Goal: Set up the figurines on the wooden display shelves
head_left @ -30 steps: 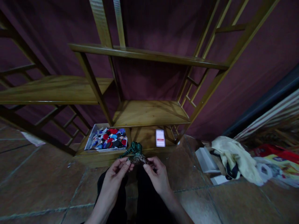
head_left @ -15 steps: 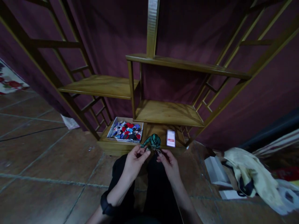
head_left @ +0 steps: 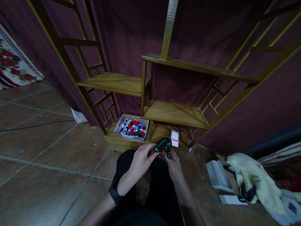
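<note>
A dark green, shiny fabric piece (head_left: pixel 164 142), bent into an arch, is held between my two hands above my knees. The fingers of my left hand (head_left: pixel 143 158) are closed on its left end. On the other side my right hand (head_left: pixel 173 161) pinches it near its right end, which hangs over the fingers. The exact grip between the fingertips is partly hidden. Behind my left hand, on the bottom shelf, lies a shallow white box (head_left: pixel 117 128) full of small colourful pieces, red, blue, black and white. A lit phone (head_left: pixel 175 138) lies on that shelf just beyond my right hand.
A wooden shelf unit (head_left: pixel 176 116) stands in front of me against a dark red curtain (head_left: pixel 127 34). To the right on the tiled floor are a pale cloth (head_left: pixel 258 175), a white box (head_left: pixel 218 175) and a plastic bag (head_left: pixel 289 204). A cable (head_left: pixel 37 126) runs along the floor at left.
The green fabric piece has been turned from a bunched knot to an arch. My hands have come closer together around it, and the view has shifted slightly left.
</note>
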### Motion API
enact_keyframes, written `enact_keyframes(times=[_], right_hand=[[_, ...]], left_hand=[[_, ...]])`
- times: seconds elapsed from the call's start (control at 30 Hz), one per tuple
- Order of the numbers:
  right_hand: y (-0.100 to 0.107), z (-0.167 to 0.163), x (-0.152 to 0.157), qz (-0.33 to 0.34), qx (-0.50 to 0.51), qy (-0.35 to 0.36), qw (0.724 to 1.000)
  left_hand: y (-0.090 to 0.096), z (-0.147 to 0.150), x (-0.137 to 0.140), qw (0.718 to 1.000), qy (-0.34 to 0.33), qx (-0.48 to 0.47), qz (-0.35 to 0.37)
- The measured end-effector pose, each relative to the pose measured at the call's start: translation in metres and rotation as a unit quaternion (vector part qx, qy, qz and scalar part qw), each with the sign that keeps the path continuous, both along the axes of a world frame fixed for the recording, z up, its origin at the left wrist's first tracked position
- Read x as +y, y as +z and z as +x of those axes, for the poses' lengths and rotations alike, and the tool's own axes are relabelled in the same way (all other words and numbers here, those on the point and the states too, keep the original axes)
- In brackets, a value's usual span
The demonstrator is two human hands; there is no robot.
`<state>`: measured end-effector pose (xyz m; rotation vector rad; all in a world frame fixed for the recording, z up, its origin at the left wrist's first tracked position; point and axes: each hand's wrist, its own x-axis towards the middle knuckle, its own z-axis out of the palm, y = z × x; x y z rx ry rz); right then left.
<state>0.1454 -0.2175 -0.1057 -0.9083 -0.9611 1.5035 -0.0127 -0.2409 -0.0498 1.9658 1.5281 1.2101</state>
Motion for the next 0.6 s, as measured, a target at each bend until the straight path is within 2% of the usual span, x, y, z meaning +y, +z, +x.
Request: enact_keyframes(times=[0.1, 0.33, 0.6], right_hand=[[-0.0005, -0.0004, 0.0003, 0.002, -0.006, -0.014, 1.0], [-0.0088, -0.0023, 0.0043, -0.008, 0.005, -0.036, 0.999], [-0.0064, -0.0034, 0.005, -0.013, 0.005, -0.036, 0.999]], left_hand=[[-0.0036, -0.003, -0.0004, 0.998, -0.014, 0.056, 0.035], [-0.0069, -0.0094, -0.002, 0.981, -0.049, 0.181, 0.049], [-0.0099, -0.0095, -0.0002, 0.979, -0.054, 0.187, 0.054]])
